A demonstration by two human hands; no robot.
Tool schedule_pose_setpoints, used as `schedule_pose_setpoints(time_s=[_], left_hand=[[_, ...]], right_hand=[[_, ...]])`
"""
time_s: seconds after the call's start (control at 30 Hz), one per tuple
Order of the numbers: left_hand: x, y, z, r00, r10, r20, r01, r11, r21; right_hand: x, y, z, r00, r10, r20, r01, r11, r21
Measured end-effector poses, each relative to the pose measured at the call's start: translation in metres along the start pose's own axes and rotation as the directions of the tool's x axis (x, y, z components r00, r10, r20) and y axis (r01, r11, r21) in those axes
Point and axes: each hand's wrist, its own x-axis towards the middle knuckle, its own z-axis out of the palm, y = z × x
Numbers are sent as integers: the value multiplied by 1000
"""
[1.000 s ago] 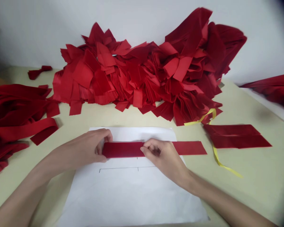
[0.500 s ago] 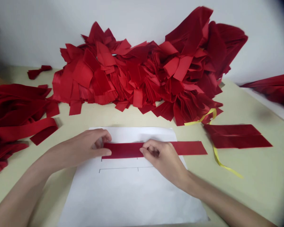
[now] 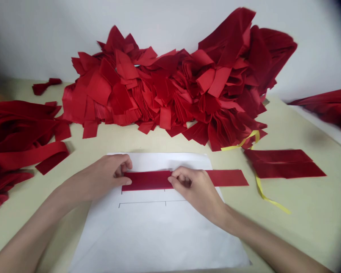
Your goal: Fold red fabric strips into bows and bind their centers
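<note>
Strip of smooth red fabric (image 3: pixel 149 181), head view, lies left to right across the far part of a white paper sheet (image 3: pixel 159 242), its right end reaching past the sheet onto the pale counter (image 3: pixel 309 223). The right hand (image 3: pixel 200 189) has its thumb and fingertips together on the strip near a short tick mark (image 3: pixel 164 190), a placement that probably steadies the middle. The left hand (image 3: pixel 105 178) is at the strip's left end, thumb and fingers apart; the thumb is at the end, but whether it presses down cannot be told. The strip's left end sits by another ruled mark, which suggests that the drawing serves as a position guide. Nearer, a thin ruled line (image 3: pixel 142 202) is exposed on the paper, parallel to the strip or nearly so. A flat dark-red fabric piece (image 3: pixel 287 165) lies to the right, beside a narrow yellow ribbon (image 3: pixel 263 195). The large heap of red fabric pieces (image 3: pixel 159 87) stands at the far side, apart from the sheet, seemingly leaving the hands room.
</note>
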Motion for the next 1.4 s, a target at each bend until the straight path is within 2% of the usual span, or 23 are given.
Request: schedule_pose_setpoints(time_s=[0.5, 1.4], left_hand=[[1, 1, 1, 1000, 3, 7, -3, 1000, 4], [3, -1, 1, 1000, 18, 6, -18, 1000, -15]], right_hand=[[0, 1, -1, 1000, 4, 27, -4, 1000, 20], [0, 0, 0, 1000, -10, 6, 10, 999, -30]])
